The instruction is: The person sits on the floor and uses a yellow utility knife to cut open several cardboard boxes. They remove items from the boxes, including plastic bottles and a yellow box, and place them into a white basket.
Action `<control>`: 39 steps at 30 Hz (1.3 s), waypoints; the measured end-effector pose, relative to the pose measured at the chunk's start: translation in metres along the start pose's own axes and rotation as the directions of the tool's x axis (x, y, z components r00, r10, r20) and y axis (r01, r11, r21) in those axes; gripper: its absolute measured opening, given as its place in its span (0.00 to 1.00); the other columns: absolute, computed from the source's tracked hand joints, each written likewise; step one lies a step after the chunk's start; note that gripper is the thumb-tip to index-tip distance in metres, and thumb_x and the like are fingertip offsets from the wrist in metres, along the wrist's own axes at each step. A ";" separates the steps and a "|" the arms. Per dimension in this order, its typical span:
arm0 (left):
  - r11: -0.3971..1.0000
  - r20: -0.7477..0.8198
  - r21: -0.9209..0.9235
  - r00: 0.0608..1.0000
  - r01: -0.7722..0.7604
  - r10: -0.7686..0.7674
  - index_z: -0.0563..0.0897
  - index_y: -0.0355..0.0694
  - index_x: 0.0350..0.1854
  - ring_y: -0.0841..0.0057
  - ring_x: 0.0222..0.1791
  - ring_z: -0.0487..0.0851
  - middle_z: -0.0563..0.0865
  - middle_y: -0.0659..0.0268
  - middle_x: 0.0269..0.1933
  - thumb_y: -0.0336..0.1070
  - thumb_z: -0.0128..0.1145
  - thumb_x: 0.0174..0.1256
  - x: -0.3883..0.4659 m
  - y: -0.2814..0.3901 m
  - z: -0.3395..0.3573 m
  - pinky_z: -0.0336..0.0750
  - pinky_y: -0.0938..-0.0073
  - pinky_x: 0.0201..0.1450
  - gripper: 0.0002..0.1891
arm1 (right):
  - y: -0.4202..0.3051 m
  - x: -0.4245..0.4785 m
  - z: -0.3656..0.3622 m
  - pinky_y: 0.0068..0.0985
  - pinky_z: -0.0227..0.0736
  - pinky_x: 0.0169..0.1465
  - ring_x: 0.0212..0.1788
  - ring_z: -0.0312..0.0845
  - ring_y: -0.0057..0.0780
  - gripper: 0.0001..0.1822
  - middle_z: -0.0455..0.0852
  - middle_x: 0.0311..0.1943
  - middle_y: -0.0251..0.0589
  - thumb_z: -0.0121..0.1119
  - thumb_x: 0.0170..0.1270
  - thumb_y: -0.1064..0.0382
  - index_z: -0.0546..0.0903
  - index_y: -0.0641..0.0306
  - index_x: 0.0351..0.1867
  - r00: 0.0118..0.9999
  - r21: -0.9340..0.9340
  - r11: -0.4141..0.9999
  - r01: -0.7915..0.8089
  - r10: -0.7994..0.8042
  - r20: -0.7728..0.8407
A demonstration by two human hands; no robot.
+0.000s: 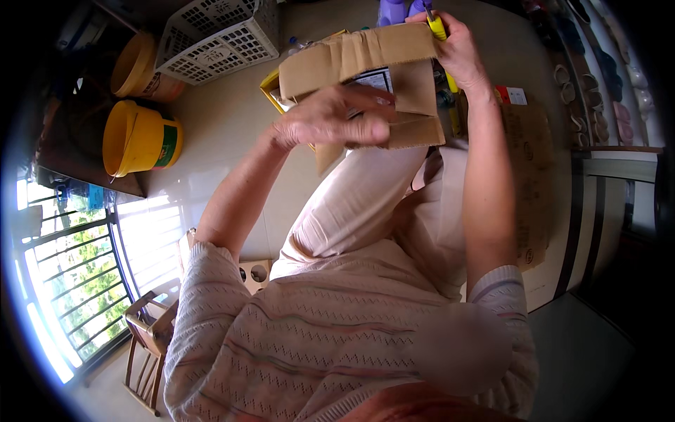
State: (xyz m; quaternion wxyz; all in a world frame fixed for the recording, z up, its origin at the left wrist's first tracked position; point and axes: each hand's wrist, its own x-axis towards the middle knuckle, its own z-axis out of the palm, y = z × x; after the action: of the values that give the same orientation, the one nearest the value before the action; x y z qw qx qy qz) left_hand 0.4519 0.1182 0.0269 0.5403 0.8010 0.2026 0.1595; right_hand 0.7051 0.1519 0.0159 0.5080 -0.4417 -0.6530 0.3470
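An open cardboard box [364, 50] is held up above my knees, its flaps spread. Inside it, a white item with dark-edged printing [377, 79] partly shows. My right hand [460, 55] grips the box's upper right corner and a yellow cutter-like tool [436, 27] whose grey tip points up. My left hand [337, 116] is across the box's opening, blurred, with thumb and fingers apart and nothing visible between them. The left fingertips overlap the opening, and I cannot tell whether they touch the inside.
Behind the box is a yellow-rimmed container [271, 89], with purple bottles [393, 11] beyond. To the left stand a white plastic crate [216, 55], a yellow bucket [140, 140] and a wooden chair [153, 335]. Flattened cardboard [530, 184] and a shoe rack [606, 149] are on the right.
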 end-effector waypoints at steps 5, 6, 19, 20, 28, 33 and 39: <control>0.632 -0.395 0.677 0.911 0.377 -0.120 0.76 0.40 0.55 0.57 0.55 0.74 0.79 0.52 0.54 0.49 0.62 0.55 0.021 -0.034 0.004 0.68 0.64 0.58 0.27 | 0.002 0.000 0.003 0.19 0.72 0.47 0.42 0.76 0.18 0.11 0.84 0.39 0.33 0.63 0.60 0.62 0.79 0.65 0.41 1.000 0.008 1.000 -0.016 0.016 0.010; 0.499 -0.392 0.772 0.913 0.393 -0.112 0.76 0.41 0.55 0.57 0.54 0.75 0.79 0.53 0.53 0.49 0.61 0.54 0.027 -0.047 0.004 0.69 0.64 0.57 0.27 | 0.000 0.001 0.005 0.19 0.72 0.48 0.42 0.76 0.18 0.11 0.84 0.39 0.33 0.62 0.60 0.62 0.79 0.65 0.41 1.000 0.039 0.999 -0.029 0.029 0.009; 0.879 -0.230 0.453 0.972 0.152 -0.049 0.75 0.42 0.52 0.73 0.53 0.76 0.80 0.62 0.50 0.39 0.62 0.55 0.042 -0.115 -0.020 0.68 0.74 0.57 0.22 | -0.023 0.006 0.031 0.21 0.71 0.42 0.35 0.76 0.22 0.08 0.82 0.32 0.34 0.63 0.55 0.70 0.80 0.66 0.36 0.990 0.080 0.991 -0.111 0.117 -0.081; 0.911 -0.199 0.392 0.978 0.132 -0.056 0.75 0.41 0.51 0.74 0.52 0.76 0.80 0.62 0.49 0.38 0.62 0.56 0.041 -0.118 -0.020 0.68 0.75 0.56 0.21 | -0.025 0.005 0.033 0.21 0.71 0.42 0.35 0.76 0.21 0.07 0.82 0.32 0.34 0.63 0.56 0.69 0.80 0.66 0.36 0.987 0.010 0.992 -0.130 0.130 -0.090; 0.900 -0.073 0.419 0.993 0.118 -0.096 0.78 0.36 0.33 0.71 0.30 0.78 0.78 0.62 0.27 0.35 0.61 0.57 0.016 0.007 -0.012 0.71 0.72 0.38 0.09 | 0.002 0.009 0.014 0.26 0.72 0.38 0.33 0.78 0.27 0.09 0.82 0.30 0.37 0.60 0.55 0.70 0.78 0.64 0.38 0.957 0.338 0.914 -0.224 0.272 -0.102; 0.683 -0.083 0.700 0.926 -0.209 0.369 0.77 0.39 0.27 0.63 0.33 0.79 0.79 0.63 0.26 0.30 0.60 0.50 -0.005 0.013 0.002 0.73 0.67 0.41 0.04 | 0.023 0.009 -0.005 0.18 0.73 0.44 0.39 0.78 0.20 0.09 0.84 0.38 0.35 0.54 0.60 0.70 0.80 0.65 0.42 0.977 0.210 0.960 -0.185 0.203 -0.070; 0.780 -0.388 0.597 0.784 -0.187 0.485 0.79 0.39 0.29 0.71 0.33 0.80 0.80 0.65 0.29 0.24 0.63 0.50 -0.039 0.018 0.003 0.72 0.70 0.41 0.06 | 0.021 0.000 -0.020 0.20 0.69 0.26 0.25 0.74 0.19 0.07 0.80 0.26 0.31 0.60 0.57 0.67 0.80 0.62 0.37 0.945 0.201 0.941 -0.272 0.301 -0.127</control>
State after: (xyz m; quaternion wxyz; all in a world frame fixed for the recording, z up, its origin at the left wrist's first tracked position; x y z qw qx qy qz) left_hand 0.4223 0.0899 0.0408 0.1838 0.8666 0.2243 0.4061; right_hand 0.7294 0.1595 0.0015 0.5395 -0.5100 -0.5056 0.4396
